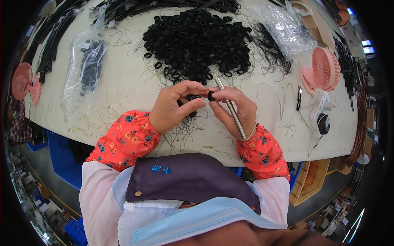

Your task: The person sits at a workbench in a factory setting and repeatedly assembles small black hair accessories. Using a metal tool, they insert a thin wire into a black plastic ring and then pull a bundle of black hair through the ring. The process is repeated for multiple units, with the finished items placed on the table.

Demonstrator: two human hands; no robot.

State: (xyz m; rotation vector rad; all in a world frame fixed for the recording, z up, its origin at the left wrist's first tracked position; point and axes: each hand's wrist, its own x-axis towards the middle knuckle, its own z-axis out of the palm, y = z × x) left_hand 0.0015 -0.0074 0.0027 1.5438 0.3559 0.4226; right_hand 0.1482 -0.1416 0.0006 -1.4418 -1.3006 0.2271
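Observation:
Before me, my left hand (174, 103) is closed, with some small black loops (191, 97) bunched between its thumb and fingers. Dark thread ends (186, 125) trail below it. My right hand (240, 107) pinches one black loop (211, 96) between thumb and fingertip, close to the left fingertips. The same hand also carries a slim silver pen-shaped tool (232, 110), slanted across the fingers with its upper end beyond the loop. A thin cord seems to leave its lower end by the wrist. Just past both hands lies a big heap of black loops (197, 43).
Clear plastic bags lie at left (84, 67) and far right (283, 30), beside tangled black thread (271, 47). Pink fans stand left (22, 82) and right (324, 69). Black-handled snips (298, 98) rest on the white table (123, 88). Black belts (164, 10) line the far edge.

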